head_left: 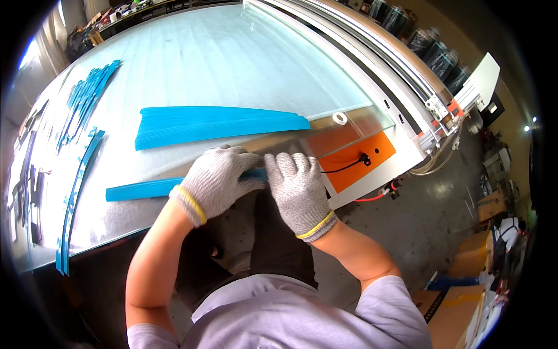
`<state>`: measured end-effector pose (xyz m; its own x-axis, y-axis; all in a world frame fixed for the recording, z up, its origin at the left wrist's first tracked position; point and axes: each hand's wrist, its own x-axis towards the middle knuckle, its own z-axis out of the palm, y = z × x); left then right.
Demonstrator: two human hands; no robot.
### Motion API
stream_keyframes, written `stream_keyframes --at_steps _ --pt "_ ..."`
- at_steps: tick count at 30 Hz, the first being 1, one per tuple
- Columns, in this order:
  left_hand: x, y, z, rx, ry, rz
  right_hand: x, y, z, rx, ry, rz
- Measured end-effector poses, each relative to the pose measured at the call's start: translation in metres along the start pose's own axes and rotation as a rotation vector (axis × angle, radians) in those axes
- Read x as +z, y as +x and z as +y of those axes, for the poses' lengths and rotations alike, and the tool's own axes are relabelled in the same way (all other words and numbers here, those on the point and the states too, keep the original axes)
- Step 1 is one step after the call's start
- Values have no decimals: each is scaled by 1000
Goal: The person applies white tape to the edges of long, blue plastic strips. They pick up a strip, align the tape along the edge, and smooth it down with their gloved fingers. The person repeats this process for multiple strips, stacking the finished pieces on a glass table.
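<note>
1. Gripping a blue strip [145, 188] with both hands, I stand at the near edge of a wide cutting table [221, 64]. My left hand [216, 181] is curled shut around the strip, and my right hand [297, 189] is closed on its right end, just beside the left; the two gloves touch.
2. Both gloves are grey knit, speckled and coarse, with a yellow band at each cuff. My forearms are bare below them.
3. The strip is long, flat and narrow — smooth blue sheet material with straight edges. It runs out leftward from my left hand and lies along the table's near edge.
4. Further in on the table lies a fan of blue strips [221, 123], wide at the left and tapering to a point at the right, well apart from my hands.
5. More blue strips [87, 99] lie toward the far left, and a curved blue length [72, 198] follows the left rim.
6. The table's surface is pale, glossy and faintly ribbed; a broad bare stretch lies beyond the fan.
7. Right of my hands sits an orange panel [354, 152] with a black cable [343, 168] plugged in, and a small white ring [339, 118] just above it.
8. A metal rail [372, 52] — the machine's gantry — crosses the table's right end.
9. Below the table edge is grey concrete floor [418, 221], with cardboard boxes [459, 302] at lower right.
</note>
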<state>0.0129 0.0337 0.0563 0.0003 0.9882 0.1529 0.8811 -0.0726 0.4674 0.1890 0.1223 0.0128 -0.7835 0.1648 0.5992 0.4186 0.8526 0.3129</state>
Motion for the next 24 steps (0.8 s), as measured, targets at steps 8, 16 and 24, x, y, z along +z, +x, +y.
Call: stream_keyframes --at_steps 8,16,24 --pt "31 32 -29 173 47 -181 4 0 0 40 -50 -7" --pt "40 4 10 -50 118 229 2 -10 -6 327 388 324" --pt "46 -17 27 52 236 322 0 -43 -24 590 1022 388"
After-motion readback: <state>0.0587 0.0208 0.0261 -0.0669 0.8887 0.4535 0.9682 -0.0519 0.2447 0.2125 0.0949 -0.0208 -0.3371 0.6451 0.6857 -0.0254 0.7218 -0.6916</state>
